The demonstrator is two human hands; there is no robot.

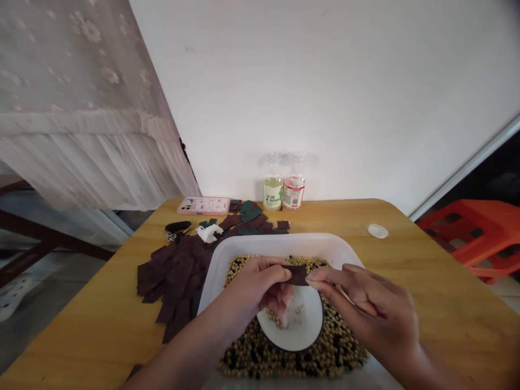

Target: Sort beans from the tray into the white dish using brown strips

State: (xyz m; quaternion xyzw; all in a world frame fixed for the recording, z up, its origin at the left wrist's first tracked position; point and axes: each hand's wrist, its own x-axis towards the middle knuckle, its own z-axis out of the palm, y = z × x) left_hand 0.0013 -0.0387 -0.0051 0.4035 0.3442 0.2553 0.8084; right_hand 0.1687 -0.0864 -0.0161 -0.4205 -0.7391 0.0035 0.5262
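A small dark brown fabric piece (297,274) is stretched between my two hands over a white bowl. My left hand (262,279) grips its left end between thumb and fingers. At the right end, my right hand (371,300) pinches the edge with thumb and fingertip; whether a bead is also in that pinch I cannot tell. Below, the white bowl (298,333) holds a few pale beads and sits on a layer of gold and black beads (280,363). All of this lies inside a white plastic tray (280,241). My left hand hides part of the bowl.
Left of the tray lies a heap of brown fabric pieces (179,271), with dark green pieces (249,211) farther back. Nearby are a pink phone (203,205), keys (177,227) and crumpled tissue (209,233). Two bottles (273,187) stand by the wall. A lid (378,231) lies right.
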